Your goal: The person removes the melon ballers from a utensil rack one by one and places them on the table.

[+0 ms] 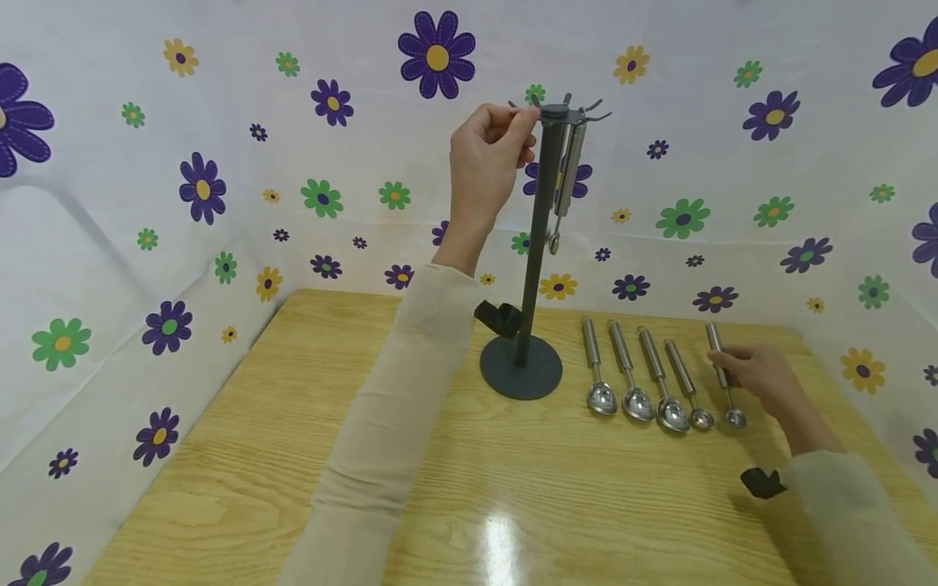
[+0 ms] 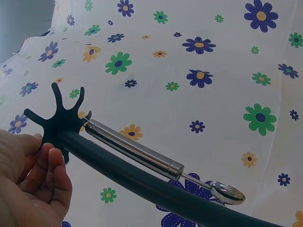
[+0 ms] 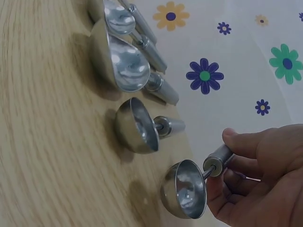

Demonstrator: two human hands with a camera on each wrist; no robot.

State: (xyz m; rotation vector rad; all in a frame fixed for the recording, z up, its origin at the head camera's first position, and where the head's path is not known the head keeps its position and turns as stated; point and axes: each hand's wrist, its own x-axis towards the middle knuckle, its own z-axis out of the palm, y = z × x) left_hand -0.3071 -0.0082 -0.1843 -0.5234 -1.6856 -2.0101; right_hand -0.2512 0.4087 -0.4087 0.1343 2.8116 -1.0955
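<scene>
Left hand (image 1: 489, 159) pinches a rack (image 1: 537, 244) beside a hung spoon (image 2: 135, 148). Right hand (image 1: 758, 378) holds another spoon (image 1: 735, 418) beside four unhung spoons (image 1: 672, 415).

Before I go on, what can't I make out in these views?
Head: top of the dark grey hooked stand, partly covered by the left hand.
Left wrist: the stand's round base, cut off by the bottom edge.
Right wrist: handle of the held silver metal scoop, partly hidden by the right hand.
Right wrist: bowl of the farthest silver metal scoop, cut off by the top edge.
</scene>
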